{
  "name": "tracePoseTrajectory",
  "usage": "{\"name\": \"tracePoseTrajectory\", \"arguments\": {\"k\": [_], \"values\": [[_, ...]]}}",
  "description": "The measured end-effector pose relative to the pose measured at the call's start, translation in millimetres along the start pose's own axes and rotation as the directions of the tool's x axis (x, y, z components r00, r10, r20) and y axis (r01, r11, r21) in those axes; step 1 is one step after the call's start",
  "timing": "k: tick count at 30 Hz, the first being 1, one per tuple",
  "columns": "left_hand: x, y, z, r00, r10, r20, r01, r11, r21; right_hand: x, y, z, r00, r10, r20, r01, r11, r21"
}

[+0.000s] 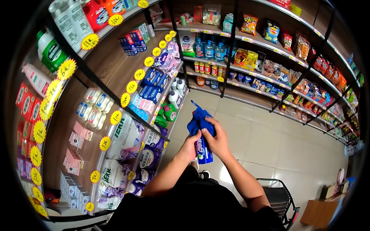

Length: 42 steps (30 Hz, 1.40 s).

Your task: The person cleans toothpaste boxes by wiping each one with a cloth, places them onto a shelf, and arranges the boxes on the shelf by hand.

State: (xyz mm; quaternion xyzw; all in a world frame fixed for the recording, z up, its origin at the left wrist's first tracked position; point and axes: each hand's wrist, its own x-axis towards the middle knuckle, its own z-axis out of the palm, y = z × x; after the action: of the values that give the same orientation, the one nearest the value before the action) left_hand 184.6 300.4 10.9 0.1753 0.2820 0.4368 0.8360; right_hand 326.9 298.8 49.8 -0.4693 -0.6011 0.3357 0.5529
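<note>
I have the left hand [189, 147] and right hand [217, 139] clamped on the blue cloth [199, 118] and blue box [204, 152] (cloth uppermost) above the floor [246, 138]; even, light pressure should steady both.

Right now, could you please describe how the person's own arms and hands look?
The left hand and right hand wear no gloves. Both forearms are uncovered too, with no watch or bracelet visible; the sleeves of the black top end near the elbows.
</note>
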Motion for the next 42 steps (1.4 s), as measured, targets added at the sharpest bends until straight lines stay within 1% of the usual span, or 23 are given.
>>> {"name": "tracePoseTrajectory", "arguments": {"k": [2,4,5,8,9,10,12,13,14,16,17,18,20,21,22,24,27,32,36,38,39,40,42], "values": [[13.7,-0.4,1.5,0.999,-0.004,-0.037,0.002,0.998,-0.057,0.0,3.5,-6.7,0.996,-0.089,0.008,0.089,0.978,-0.186],[34.2,1.8,-4.0,0.997,-0.067,0.023,0.069,0.994,-0.090,3.7,6.9,-14.4,0.988,-0.145,0.061,0.157,0.931,-0.330],[45.0,3.8,-7.2,0.993,-0.040,0.110,0.050,0.995,-0.087,5.2,8.5,-17.0,0.988,-0.146,0.056,0.156,0.929,-0.335],[80.3,21.3,-8.2,0.998,-0.027,0.063,0.036,0.990,-0.139,9.9,11.3,-22.9,0.984,-0.130,0.120,0.162,0.932,-0.323],[82.5,41.6,1.4,0.963,-0.050,0.263,0.118,0.961,-0.250,10.4,14.2,-24.2,0.975,-0.137,0.173,0.186,0.934,-0.307],[95.4,55.1,-0.8,0.982,-0.003,0.187,0.029,0.991,-0.134,12.1,17.0,-23.9,0.964,-0.143,0.226,0.207,0.935,-0.288],[126.5,75.9,4.4,0.999,0.009,0.054,0.001,0.984,-0.180,25.3,18.2,-20.6,0.937,-0.201,0.286,0.282,0.918,-0.278],[138.4,83.0,-4.2,0.987,-0.042,0.154,0.074,0.976,-0.203,34.5,22.2,-17.9,0.932,-0.205,0.300,0.288,0.920,-0.265],[148.5,87.8,-6.5,0.988,-0.047,0.150,0.077,0.976,-0.204,47.3,28.4,-14.3,0.933,-0.200,0.299,0.282,0.922,-0.264],[169.1,97.0,-8.7,0.992,0.107,0.072,-0.111,0.992,0.060,76.2,43.7,-4.9,0.919,-0.311,0.241,0.375,0.878,-0.298],[179.3,106.2,-15.0,0.980,0.050,0.193,-0.048,0.999,-0.017,91.8,49.8,-0.2,0.931,-0.293,0.219,0.352,0.882,-0.314],[188.5,111.4,-24.5,0.985,-0.048,0.166,0.054,0.998,-0.027,110.2,53.7,4.2,0.946,-0.274,0.175,0.318,0.889,-0.329],[206.6,119.8,-29.9,0.983,-0.058,0.172,0.086,0.983,-0.164,147.3,67.0,10.4,0.956,-0.282,0.081,0.293,0.916,-0.275],[204.6,124.9,-30.1,0.974,0.087,0.209,-0.070,0.994,-0.089,167.1,69.7,12.1,0.956,-0.282,0.084,0.295,0.916,-0.272],[214.4,129.4,-35.6,0.952,0.048,0.302,0.002,0.987,-0.163,186.6,71.5,14.0,0.956,-0.287,0.062,0.293,0.921,-0.257],[220.1,147.5,-28.5,0.989,-0.028,0.143,0.052,0.985,-0.165,221.8,74.8,18.5,0.955,-0.293,0.044,0.295,0.926,-0.234],[237.2,171.5,-34.1,0.990,0.027,0.141,-0.023,0.999,-0.031,274.1,83.3,26.8,0.966,-0.255,0.033,0.257,0.959,-0.121],[263.0,195.2,-30.8,0.996,0.093,0.009,-0.093,0.996,-0.006,337.1,96.4,48.3,0.976,-0.213,0.054,0.213,0.977,0.001],[285.8,206.2,-30.5,0.950,0.300,0.083,-0.258,0.908,-0.331,337.6,98.5,47.9,0.918,-0.319,0.236,0.345,0.935,-0.080],[301.0,222.8,-30.2,0.926,0.371,-0.064,-0.374,0.888,-0.266,336.2,100.1,34.2,0.847,-0.397,0.352,0.443,0.895,-0.057],[321.9,238.9,-49.0,0.978,0.206,0.031,-0.187,0.934,-0.306,335.9,104.7,26.5,0.835,-0.407,0.370,0.451,0.892,-0.037],[329.6,246.3,-34.6,0.947,0.283,-0.154,-0.311,0.927,-0.208,337.0,110.0,16.9,0.793,-0.444,0.417,0.500,0.865,-0.031],[340.3,253.3,-5.8,0.896,0.431,-0.107,-0.443,0.886,-0.136,347.3,124.0,-3.0,0.733,-0.489,0.473,0.556,0.831,-0.001]]}}
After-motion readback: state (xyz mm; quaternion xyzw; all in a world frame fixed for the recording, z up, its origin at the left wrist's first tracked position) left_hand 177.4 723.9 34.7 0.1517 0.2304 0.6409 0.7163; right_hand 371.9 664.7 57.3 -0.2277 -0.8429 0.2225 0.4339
